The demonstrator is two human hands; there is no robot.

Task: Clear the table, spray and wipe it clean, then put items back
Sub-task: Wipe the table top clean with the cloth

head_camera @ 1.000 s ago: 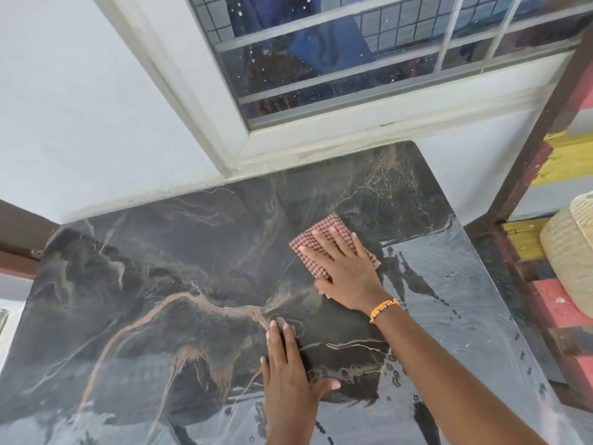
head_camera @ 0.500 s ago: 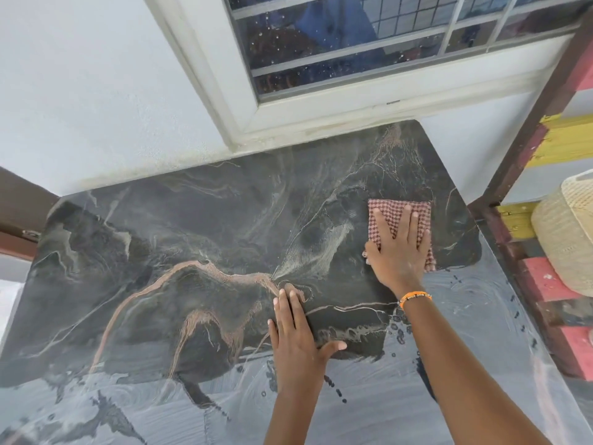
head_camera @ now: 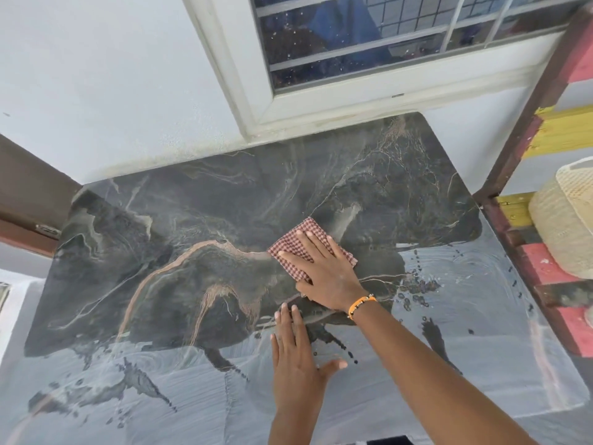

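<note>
The dark marble table [head_camera: 192,252] fills the view, wet and streaked along its near and right parts. A red-and-white checked cloth [head_camera: 290,240] lies flat near the table's middle. My right hand [head_camera: 324,271], with an orange band on its wrist, presses flat on the cloth with fingers spread. My left hand [head_camera: 295,354] rests palm down on the wet table just in front of the right hand, holding nothing.
A white wall and a window [head_camera: 369,43] run along the table's far edge. To the right stands a red, yellow and brown wooden shelf [head_camera: 552,274] with a woven basket [head_camera: 568,220] on it. A brown ledge [head_camera: 29,200] sits at the left.
My right hand slid the cloth from the right side of the table back left toward the middle. The left hand stayed planted in place.
</note>
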